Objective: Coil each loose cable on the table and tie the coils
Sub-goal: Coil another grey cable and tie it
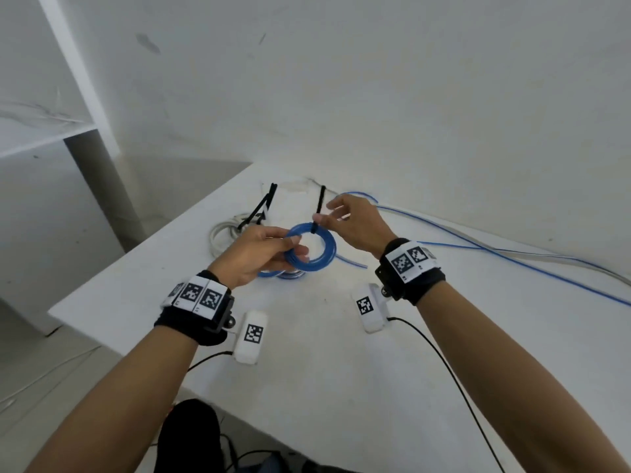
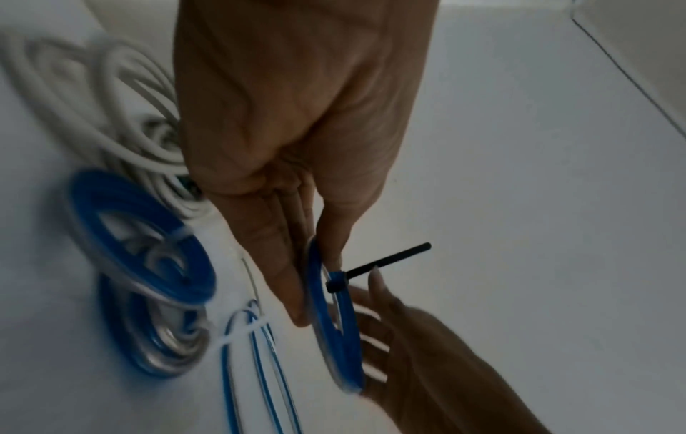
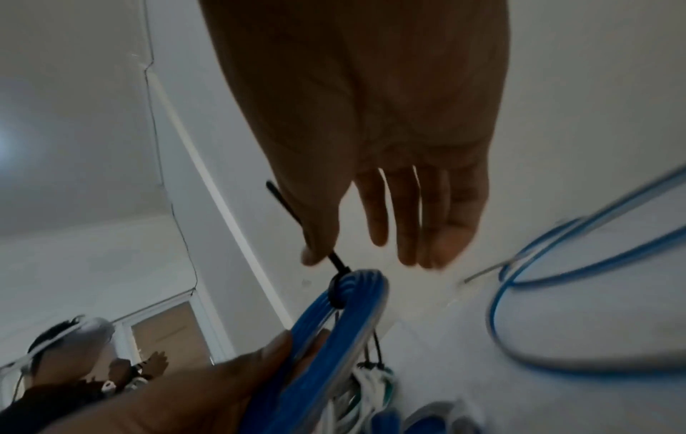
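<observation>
Two hands are up over the white counter (image 1: 341,353), working one blue coil (image 1: 322,249) held clear of the surface. My left hand (image 1: 254,254) pinches the coil's near-left rim, thumb on one face and fingers on the other; the left wrist view shows that clamp edge-on, with the coil seen as a thin blue band. A black cable tie (image 1: 319,206) is cinched around the coil's far rim, its tail sticking up and away. My right hand (image 1: 355,225) pinches that tail just above the tie head between thumb and forefinger, the other fingers spread loose; the right wrist view confirms the thumb on the tail and three fingers hanging straight. From the head view alone I cannot tell how tight the loop sits; the right wrist view shows it snug against the bundled strands. The left wrist view alone shows two more blue coils (image 2: 141,243) lying stacked on the counter left of my hand, one bound with a pale tie, and a white cable bundle (image 2: 111,117) beyond them. The head view shows only slivers of those under my left hand, plus spare black ties (image 1: 261,208) near the counter's far edge. A loose blue cable (image 1: 512,261) runs along the counter to the right, well apart from the coil. The right wrist view shows a second person low at left, blurred.
</observation>
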### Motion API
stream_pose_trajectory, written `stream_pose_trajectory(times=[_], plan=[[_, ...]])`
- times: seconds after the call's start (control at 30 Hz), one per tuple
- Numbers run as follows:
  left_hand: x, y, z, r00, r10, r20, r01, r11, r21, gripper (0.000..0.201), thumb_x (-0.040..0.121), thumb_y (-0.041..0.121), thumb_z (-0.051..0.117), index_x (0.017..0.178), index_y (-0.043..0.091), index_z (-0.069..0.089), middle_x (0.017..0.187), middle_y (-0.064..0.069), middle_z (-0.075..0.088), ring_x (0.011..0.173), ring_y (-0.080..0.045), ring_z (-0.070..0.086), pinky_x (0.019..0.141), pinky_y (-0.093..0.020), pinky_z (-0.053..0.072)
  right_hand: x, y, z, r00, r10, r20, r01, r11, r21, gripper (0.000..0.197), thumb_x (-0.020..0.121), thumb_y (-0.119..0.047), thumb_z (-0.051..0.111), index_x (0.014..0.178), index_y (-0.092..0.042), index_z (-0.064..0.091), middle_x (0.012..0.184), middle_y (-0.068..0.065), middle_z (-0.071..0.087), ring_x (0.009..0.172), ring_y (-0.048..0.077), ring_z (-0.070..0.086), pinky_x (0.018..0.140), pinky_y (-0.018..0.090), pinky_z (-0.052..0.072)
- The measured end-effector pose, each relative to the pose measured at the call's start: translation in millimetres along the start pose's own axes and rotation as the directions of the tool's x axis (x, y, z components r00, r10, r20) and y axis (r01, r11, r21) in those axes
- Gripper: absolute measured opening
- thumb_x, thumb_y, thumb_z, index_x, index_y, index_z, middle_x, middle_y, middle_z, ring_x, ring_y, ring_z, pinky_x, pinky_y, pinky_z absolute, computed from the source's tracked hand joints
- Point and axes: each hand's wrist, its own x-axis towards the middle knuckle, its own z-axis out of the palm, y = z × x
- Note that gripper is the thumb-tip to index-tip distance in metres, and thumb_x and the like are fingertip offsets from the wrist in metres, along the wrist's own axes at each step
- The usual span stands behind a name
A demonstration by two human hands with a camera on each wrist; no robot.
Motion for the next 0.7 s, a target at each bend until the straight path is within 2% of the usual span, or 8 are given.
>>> stream_pose_trajectory(times=[0.07,0.13,0.23,0.3,0.4,0.47,0.6,0.7], plan=[[-6.4,-3.2,-15.9,1.000,-0.022,-0.013,0.021,0.996,-0.083,0.021,0.099,0.009,0.060,0.116,-0.002,0.067,0.099,-0.014,0.078,0.085,-0.019,0.077,0.069,-0.026,0.061,-2.5,-3.5,11.5,0.978,0.074,0.195,-0.095,0.991,0.098,0.037,0.091,-0.037,0.075,0.108,-0.006,0.070,0.096,0.010,0.075,0.088,0.021,0.070,0.084,0.037,0.062],[-11.5,-6.4,-29.9,0.998,-0.055,-0.005,0.054,0.988,-0.148,0.021,0.099,0.011,0.060,0.116,0.001,0.067,0.097,-0.010,0.079,0.087,-0.016,0.077,0.071,-0.026,0.061,-7.0,-9.2,22.3,0.949,0.082,0.305,-0.170,0.946,0.274,0.024,0.093,-0.020,0.074,0.103,0.003,0.072,0.093,0.017,0.075,0.086,0.026,0.070,0.086,0.039,0.062],[-12.8,-13.4,-50.0,0.994,-0.107,0.009,0.107,0.973,-0.206,0.023,0.100,0.013,0.059,0.118,0.002,0.068,0.102,-0.011,0.078,0.091,-0.018,0.076,0.076,-0.029,0.062,-3.3,-13.3,39.4,0.943,0.097,0.318,-0.210,0.915,0.345,0.031,0.093,-0.013,0.073,0.111,0.012,0.068,0.095,0.020,0.073,0.083,0.025,0.069,0.083,0.034,0.062],[-11.9,-18.5,-61.5,0.988,-0.152,0.023,0.153,0.956,-0.250,0.022,0.099,0.012,0.059,0.117,0.002,0.068,0.107,-0.014,0.076,0.093,-0.019,0.076,0.078,-0.031,0.062,0.5,-16.6,49.9,0.935,0.130,0.331,-0.245,0.910,0.334,0.032,0.092,-0.015,0.074,0.112,0.010,0.068,0.096,0.020,0.072,0.078,0.021,0.069,0.077,0.030,0.063],[-11.3,-24.3,-72.9,0.977,-0.207,0.045,0.212,0.952,-0.222,0.020,0.099,0.012,0.060,0.114,0.004,0.070,0.107,-0.011,0.076,0.095,-0.018,0.075,0.081,-0.030,0.062,4.3,-18.1,59.1,0.893,0.181,0.413,-0.309,0.912,0.269,0.016,0.092,-0.021,0.075,0.097,-0.007,0.072,0.090,0.011,0.075,0.073,0.014,0.072,0.069,0.024,0.062],[-8.5,-29.0,-77.4,0.973,-0.231,0.026,0.232,0.957,-0.174,0.016,0.096,0.010,0.064,0.110,0.004,0.071,0.108,-0.010,0.074,0.095,-0.017,0.073,0.082,-0.030,0.062,6.9,-15.2,64.6,0.880,0.206,0.427,-0.323,0.920,0.222,0.014,0.090,-0.024,0.077,0.092,-0.011,0.074,0.088,0.008,0.077,0.076,0.015,0.074,0.072,0.025,0.063],[-3.0,-35.9,-74.8,0.971,-0.184,-0.154,0.174,0.982,-0.078,0.011,0.087,-0.002,0.072,0.099,-0.003,0.071,0.108,-0.023,0.069,0.095,-0.029,0.069,0.078,-0.036,0.063,12.7,-13.6,82.1,0.944,0.176,0.278,-0.174,0.984,-0.034,0.023,0.090,-0.027,0.078,0.092,-0.005,0.079,0.091,0.019,0.077,0.079,0.024,0.069,0.088,0.041,0.061],[-1.1,-35.4,-68.7,0.955,-0.095,-0.282,0.122,0.989,0.081,0.010,0.085,-0.007,0.074,0.087,0.001,0.068,0.101,-0.026,0.068,0.086,-0.031,0.069,0.072,-0.037,0.063,11.6,-17.0,91.7,0.977,0.114,0.181,-0.064,0.964,-0.260,0.031,0.091,-0.032,0.074,0.099,-0.003,0.079,0.097,0.020,0.076,0.089,0.028,0.070,0.087,0.041,0.058]])
